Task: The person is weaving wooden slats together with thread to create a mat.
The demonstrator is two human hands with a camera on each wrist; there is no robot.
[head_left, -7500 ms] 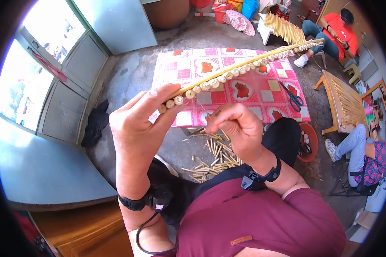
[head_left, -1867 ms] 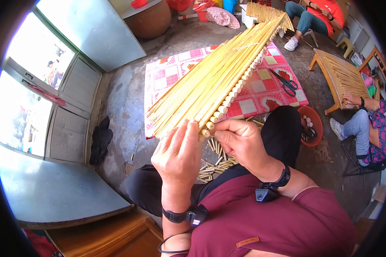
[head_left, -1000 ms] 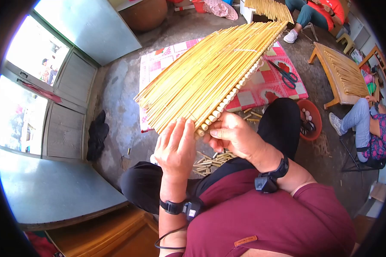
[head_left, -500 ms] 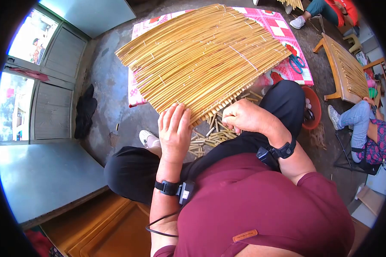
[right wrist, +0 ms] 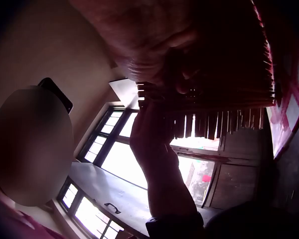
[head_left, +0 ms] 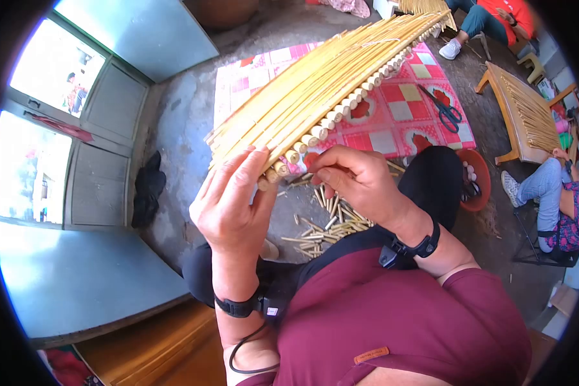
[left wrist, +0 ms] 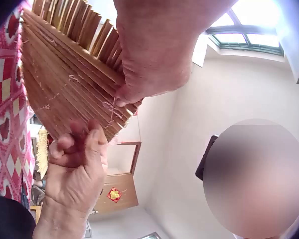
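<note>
Head view, looking down at a seated person in a maroon shirt holding a bamboo mat (head_left: 328, 90) up in front of them. The mat is a flat panel of thin, pale yellow bamboo sticks laid side by side and bound with fine thread. It slants from the centre of the frame up to the upper right, tilted so that its lower edge shows a row of round, hollow cut ends like small beads. The left hand (head_left: 228, 206), left of centre, grips the mat's near corner, with its fingers laid long over the top of the sticks. In the left wrist view the thumb presses against the browner underside (left wrist: 65, 84), where loose thread ends hang. The right hand (head_left: 354, 180), just right of centre, has its fingers curled and its fingertips bunched in a pinch at the mat's lower edge, just beside the left hand. Whether a thread lies in that pinch is too small to tell. Behind the mat, in the upper middle, a pink and red checked cloth (head_left: 392, 116) covers a low table, and scissors (head_left: 445, 110) lie on it. Short bamboo offcuts (head_left: 325, 222) litter the floor below the hands. A red basin (head_left: 479, 183) stands at the right.
</note>
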